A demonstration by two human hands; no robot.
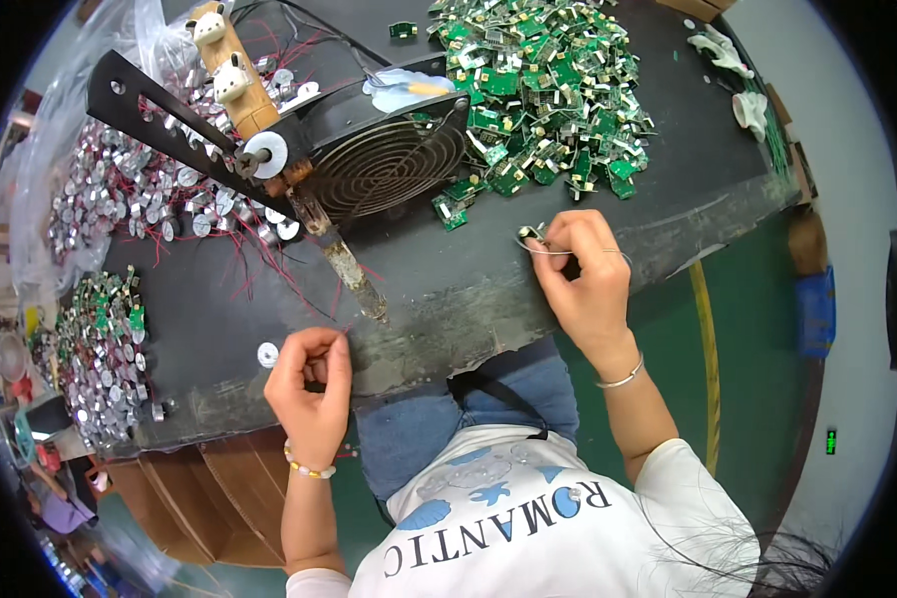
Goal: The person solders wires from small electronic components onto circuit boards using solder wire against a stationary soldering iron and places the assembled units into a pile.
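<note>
A black fan with a round wire guard (389, 169) stood on the dark, worn-edged table (448, 274). Right of the fan and nearer the person, the right hand (590, 269) pinched a small pale-and-dark part (528, 232), perhaps a circuit board, between thumb and forefinger. Nearer the person and left of the fan, the left hand (311, 389) had its fingers curled, thumb against forefinger; whether they gripped anything, I could not tell. A corroded metal soldering iron (344, 264) slanted down in front of the fan. Green circuit boards (548, 90) lay heaped right of the fan, silver round components with red wires (179, 194) left of it. The step in hand looked like readying parts for soldering; the next move seemed to call for steadying the pinched part at the iron's tip.
</note>
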